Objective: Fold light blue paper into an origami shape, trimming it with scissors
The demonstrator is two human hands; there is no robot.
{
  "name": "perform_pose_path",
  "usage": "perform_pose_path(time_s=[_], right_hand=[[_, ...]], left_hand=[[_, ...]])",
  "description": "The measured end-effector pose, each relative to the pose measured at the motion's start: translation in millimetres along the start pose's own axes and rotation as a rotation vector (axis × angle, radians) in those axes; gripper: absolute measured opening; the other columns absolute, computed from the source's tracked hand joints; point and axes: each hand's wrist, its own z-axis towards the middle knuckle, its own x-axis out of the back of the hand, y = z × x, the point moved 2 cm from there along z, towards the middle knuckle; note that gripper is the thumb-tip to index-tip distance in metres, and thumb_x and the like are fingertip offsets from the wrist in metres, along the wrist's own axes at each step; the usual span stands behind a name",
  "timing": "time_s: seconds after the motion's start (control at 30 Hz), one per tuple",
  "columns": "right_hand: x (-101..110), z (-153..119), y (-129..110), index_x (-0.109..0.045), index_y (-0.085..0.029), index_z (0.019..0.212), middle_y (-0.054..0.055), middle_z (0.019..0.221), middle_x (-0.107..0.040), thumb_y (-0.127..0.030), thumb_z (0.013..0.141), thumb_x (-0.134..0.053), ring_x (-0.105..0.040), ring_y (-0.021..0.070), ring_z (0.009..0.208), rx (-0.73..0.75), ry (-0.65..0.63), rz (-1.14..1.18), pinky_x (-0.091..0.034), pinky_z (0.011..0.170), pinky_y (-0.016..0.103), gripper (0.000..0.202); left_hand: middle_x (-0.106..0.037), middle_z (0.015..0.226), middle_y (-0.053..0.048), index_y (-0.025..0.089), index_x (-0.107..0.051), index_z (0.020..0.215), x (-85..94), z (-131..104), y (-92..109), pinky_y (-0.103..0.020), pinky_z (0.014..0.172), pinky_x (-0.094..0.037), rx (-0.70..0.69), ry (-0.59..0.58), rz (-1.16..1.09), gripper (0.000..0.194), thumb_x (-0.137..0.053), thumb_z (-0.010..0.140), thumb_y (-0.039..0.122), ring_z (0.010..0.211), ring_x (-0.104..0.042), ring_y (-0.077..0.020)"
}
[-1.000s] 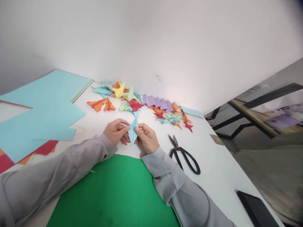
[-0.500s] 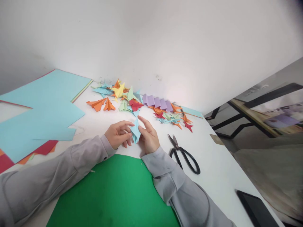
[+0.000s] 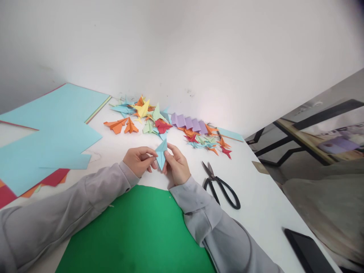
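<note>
Markings: dark marks on the items at the far right shelf [image 3: 304, 141] are too blurred to read.

Workpiece: the light-blue folded paper [image 3: 161, 154] is located between the two hands, over the white table [image 3: 256, 204] and beyond the far edge of the green sheet [image 3: 136, 235]. Its long axis runs near to far. The far tip points away from the person and leans slightly right; the near tip is a narrow point directed toward the person. A lengthwise crease line runs along the near part.

Grip, left hand [image 3: 140, 160]: thumb and forefinger are close together in a narrow pinch at the left edge of the workpiece.

Grip, right hand [image 3: 178, 163]: the thumb lies on the right side of the workpiece, holding it against the fingers; the forefinger extends along its far right side.

Surroundings: the scissors [image 3: 212, 177] lie to the right of the right hand, blades slightly parted and directed far and left, handles near. Small multicoloured folded pieces [image 3: 143, 109] and a purple pleated paper [image 3: 189, 123] lie at the far side. Light-blue sheets [image 3: 51, 144] lie at left. A black flat device [image 3: 308, 250] lies at near right.
</note>
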Motion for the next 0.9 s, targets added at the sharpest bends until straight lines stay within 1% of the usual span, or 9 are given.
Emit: perform_pose_path(time_s=[0.1,0.13,0.2,0.33,0.43,0.53,0.7,0.77,0.9], right_hand=[[0,-1,-1,-0.059,-0.017,0.079,-0.008,0.031,-0.047,-0.048,0.076,-0.055,-0.035,0.006,0.027,0.009,0.007,-0.041,-0.026,0.032,0.018,0.031],[0,-1,-1,-0.057,-0.017,0.07,-0.007,0.031,-0.048,-0.048,0.076,-0.055,-0.035,0.0056,0.027,0.012,0.009,-0.047,-0.026,0.033,0.018,0.032],[-1,-2,-1,-0.053,-0.017,0.062,-0.005,0.035,-0.052,-0.049,0.076,-0.055,-0.039,0.0062,0.029,0.015,0.002,-0.04,-0.027,0.033,0.018,0.035],[-1,-1,0,-0.053,-0.018,0.06,-0.005,0.036,-0.052,-0.05,0.077,-0.054,-0.039,0.007,0.031,0.026,0.003,-0.02,-0.028,0.035,0.019,0.036],[1,-1,1,-0.053,-0.017,0.055,-0.005,0.035,-0.048,-0.048,0.08,-0.051,-0.037,0.0061,0.033,0.062,0.032,-0.064,-0.028,0.037,0.02,0.04],[2,0,3,-0.052,-0.017,0.05,-0.004,0.038,-0.048,-0.048,0.081,-0.05,-0.041,0.007,0.037,0.098,0.044,-0.063,-0.031,0.04,0.021,0.044],[2,1,4,-0.059,-0.017,0.06,-0.003,0.047,-0.051,-0.052,0.075,-0.055,-0.045,0.0094,0.04,0.09,0.05,-0.028,-0.035,0.04,0.023,0.039],[1,0,2,-0.06,-0.016,0.059,-0.003,0.049,-0.052,-0.051,0.074,-0.057,-0.045,0.0096,0.042,0.101,0.062,-0.041,-0.036,0.041,0.023,0.038],[1,-1,-1,-0.062,-0.017,0.058,-0.002,0.048,-0.053,-0.047,0.072,-0.061,-0.045,0.0097,0.044,0.121,0.122,-0.086,-0.037,0.042,0.024,0.034]], left_hand=[[-0.06,0.047,-0.001,0.012,-0.062,0.065,1.2,1,-4,-0.019,0.034,-0.047,-0.052,0.032,-0.005,0.012,-0.067,0.059,0.021,0.041,-0.059,-0.0128],[-0.062,0.053,-0.002,0.012,-0.062,0.065,1.5,2,-6,-0.019,0.034,-0.048,-0.067,0.039,-0.012,0.012,-0.067,0.058,0.021,0.044,-0.06,-0.0133],[-0.065,0.066,-0.004,0.012,-0.063,0.063,2.0,2,-7,-0.019,0.036,-0.05,-0.099,0.055,-0.023,0.012,-0.068,0.057,0.021,0.049,-0.063,-0.0133],[-0.065,0.073,-0.003,0.013,-0.066,0.061,3.2,2,-5,-0.023,0.048,-0.057,-0.142,0.085,0.003,0.01,-0.069,0.055,0.02,0.056,-0.063,-0.0117],[-0.065,0.072,-0.004,0.014,-0.068,0.06,4.0,2,-1,-0.023,0.052,-0.057,-0.179,0.079,0.052,0.006,-0.069,0.055,0.017,0.059,-0.062,-0.0122],[-0.066,0.071,-0.005,0.015,-0.069,0.06,5.4,2,0,-0.023,0.056,-0.056,-0.253,0.073,0.12,0.004,-0.067,0.056,0.014,0.067,-0.063,-0.0144],[-0.068,0.074,-0.007,0.016,-0.069,0.059,6.5,2,0,-0.024,0.066,-0.055,-0.364,0.013,0.226,0.006,-0.064,0.058,0.012,0.07,-0.065,-0.015],[-0.068,0.073,-0.006,0.017,-0.068,0.058,6.4,2,1,-0.025,0.067,-0.055,-0.397,-0.009,0.278,0.008,-0.063,0.059,0.011,0.069,-0.065,-0.0144],[-0.068,0.074,-0.006,0.017,-0.065,0.056,5.3,-2,5,-0.028,0.071,-0.054,-0.382,-0.03,0.302,0.01,-0.061,0.058,0.008,0.071,-0.064,-0.0156]])
